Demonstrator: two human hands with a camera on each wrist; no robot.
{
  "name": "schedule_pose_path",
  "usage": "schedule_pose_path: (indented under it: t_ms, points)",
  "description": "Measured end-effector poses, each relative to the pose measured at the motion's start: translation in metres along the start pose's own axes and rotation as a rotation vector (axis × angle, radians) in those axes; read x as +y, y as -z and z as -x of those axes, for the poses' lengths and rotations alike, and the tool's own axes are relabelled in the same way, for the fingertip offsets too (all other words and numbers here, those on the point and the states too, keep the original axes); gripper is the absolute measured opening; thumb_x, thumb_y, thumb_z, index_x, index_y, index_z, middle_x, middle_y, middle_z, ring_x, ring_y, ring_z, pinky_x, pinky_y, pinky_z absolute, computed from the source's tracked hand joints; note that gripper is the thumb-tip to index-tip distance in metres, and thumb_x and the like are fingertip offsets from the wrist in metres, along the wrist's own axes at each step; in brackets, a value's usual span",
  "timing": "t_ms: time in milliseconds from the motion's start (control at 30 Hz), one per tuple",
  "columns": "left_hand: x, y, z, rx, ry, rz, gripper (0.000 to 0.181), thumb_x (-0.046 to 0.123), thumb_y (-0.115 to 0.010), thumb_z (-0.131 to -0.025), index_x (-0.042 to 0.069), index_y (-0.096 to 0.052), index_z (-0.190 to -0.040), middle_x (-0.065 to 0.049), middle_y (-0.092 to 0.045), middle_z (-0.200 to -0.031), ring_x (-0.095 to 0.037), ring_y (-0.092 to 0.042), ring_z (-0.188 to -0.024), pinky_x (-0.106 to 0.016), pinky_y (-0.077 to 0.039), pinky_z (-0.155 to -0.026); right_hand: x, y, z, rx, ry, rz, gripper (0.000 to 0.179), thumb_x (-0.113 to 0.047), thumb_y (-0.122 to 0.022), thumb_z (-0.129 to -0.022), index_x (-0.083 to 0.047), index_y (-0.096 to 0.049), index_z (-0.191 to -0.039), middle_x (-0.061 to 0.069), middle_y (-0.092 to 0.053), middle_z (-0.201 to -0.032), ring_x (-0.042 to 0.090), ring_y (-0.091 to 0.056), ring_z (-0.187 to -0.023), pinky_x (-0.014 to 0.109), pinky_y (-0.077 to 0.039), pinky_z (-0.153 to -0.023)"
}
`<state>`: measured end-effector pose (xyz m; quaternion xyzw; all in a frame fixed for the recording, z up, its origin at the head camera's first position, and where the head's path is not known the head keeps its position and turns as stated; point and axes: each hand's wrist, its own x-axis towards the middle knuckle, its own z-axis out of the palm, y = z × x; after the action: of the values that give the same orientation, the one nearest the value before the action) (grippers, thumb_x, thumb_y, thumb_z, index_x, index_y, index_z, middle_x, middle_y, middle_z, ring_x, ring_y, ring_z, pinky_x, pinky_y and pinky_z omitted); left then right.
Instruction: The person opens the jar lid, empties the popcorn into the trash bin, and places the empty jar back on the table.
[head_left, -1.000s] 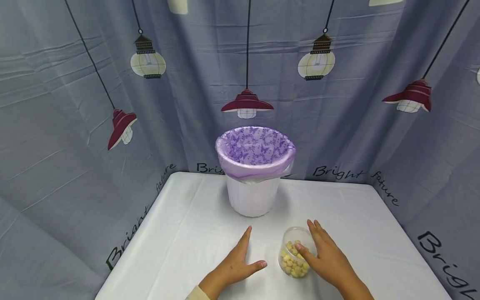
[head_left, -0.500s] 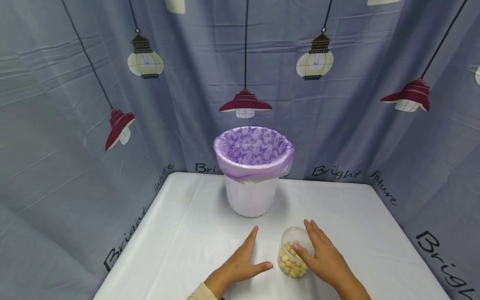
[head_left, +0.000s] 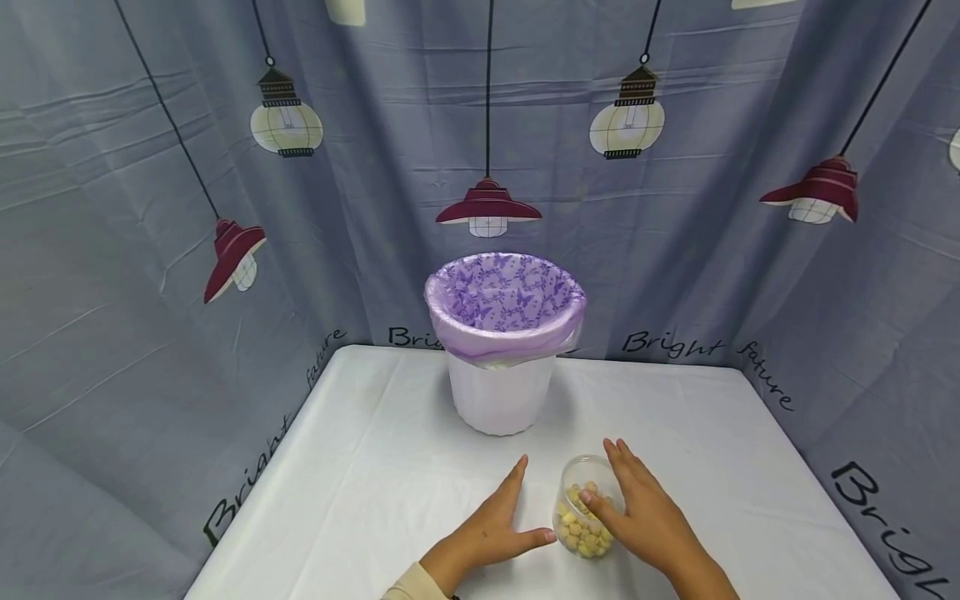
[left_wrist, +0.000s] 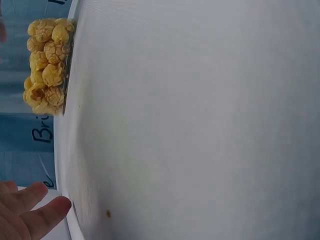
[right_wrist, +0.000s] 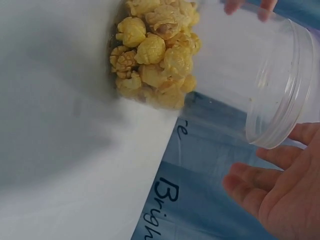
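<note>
A clear plastic jar (head_left: 576,475), without a lid, stands upright on the white table, its lower half filled with popcorn (head_left: 579,535). My right hand (head_left: 651,521) is at the jar's right side, fingers extended and thumb reaching across the front of it in the head view. In the right wrist view, fingertips (right_wrist: 240,180) lie close to the jar's rim. On the left, my left hand (head_left: 491,531) is spread, its thumb tip right by the jar's left wall. The popcorn shows through the jar in the left wrist view, with left fingers (left_wrist: 47,215) below it.
Behind the hands, a white bin (head_left: 501,396) lined with a purple patterned bag (head_left: 510,337) stands near the table's far edge. A grey-blue curtain (head_left: 360,208) printed with lamps encloses the white-covered table (head_left: 360,500).
My left hand has moved right, closing in on the jar. My right hand stays beside the jar in much the same pose. The head view has shifted very slightly.
</note>
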<state>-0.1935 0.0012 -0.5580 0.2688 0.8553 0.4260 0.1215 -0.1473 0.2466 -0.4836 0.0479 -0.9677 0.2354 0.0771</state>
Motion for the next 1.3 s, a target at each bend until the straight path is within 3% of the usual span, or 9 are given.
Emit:
schedule_pose_path:
  t_ms: [233,667,867,1200,1300]
  points:
    - [0.002,-0.002,-0.008,-0.008,0.037,0.026,0.110,0.064,-0.067,-0.085,0.023,0.001,-0.161,-0.004,-0.012,-0.166,-0.024,-0.021,-0.151,-0.048,-0.026,-0.119,-0.002,-0.002,-0.002,0.002,0.011,0.007,0.088,-0.062,-0.059,-0.091,-0.008,-0.033,-0.155,0.024,-0.030,-0.158,0.050,-0.036,-0.139,0.074,-0.037,-0.097]
    - [0.007,-0.008,-0.013,-0.025,-0.011,0.038,0.112,0.060,-0.070,-0.084,0.020,0.001,-0.161,-0.006,-0.012,-0.166,-0.028,-0.024,-0.150,-0.050,-0.028,-0.117,-0.008,-0.004,-0.002,-0.042,-0.008,0.000,0.095,-0.071,-0.056,-0.087,-0.012,-0.031,-0.157,0.021,-0.028,-0.160,0.049,-0.034,-0.141,0.074,-0.037,-0.098]
    - [0.010,-0.010,-0.019,-0.024,-0.042,0.036,0.115,0.057,-0.073,-0.083,0.020,0.002,-0.161,-0.007,-0.011,-0.166,-0.028,-0.024,-0.150,-0.049,-0.029,-0.117,-0.009,-0.006,-0.002,-0.048,-0.001,-0.012,0.094,-0.068,-0.060,-0.087,-0.014,-0.031,-0.157,0.020,-0.027,-0.161,0.048,-0.035,-0.141,0.073,-0.037,-0.099]
    - [0.013,-0.018,-0.025,-0.024,-0.033,0.092,0.116,0.057,-0.078,-0.079,0.020,-0.006,-0.161,-0.004,-0.019,-0.165,-0.029,-0.029,-0.148,-0.052,-0.034,-0.114,-0.009,-0.009,0.001,-0.027,0.030,-0.004,0.095,-0.070,-0.061,-0.085,-0.014,-0.032,-0.156,0.020,-0.030,-0.160,0.047,-0.036,-0.141,0.072,-0.038,-0.098]
    - [0.014,-0.020,-0.026,-0.028,-0.033,0.121,0.115,0.057,-0.078,-0.078,0.025,-0.005,-0.161,-0.004,-0.021,-0.164,-0.030,-0.030,-0.147,-0.054,-0.034,-0.113,-0.008,-0.011,0.000,-0.021,0.031,0.006,0.098,-0.072,-0.062,-0.083,-0.014,-0.033,-0.156,0.019,-0.031,-0.160,0.048,-0.037,-0.140,0.073,-0.039,-0.097]
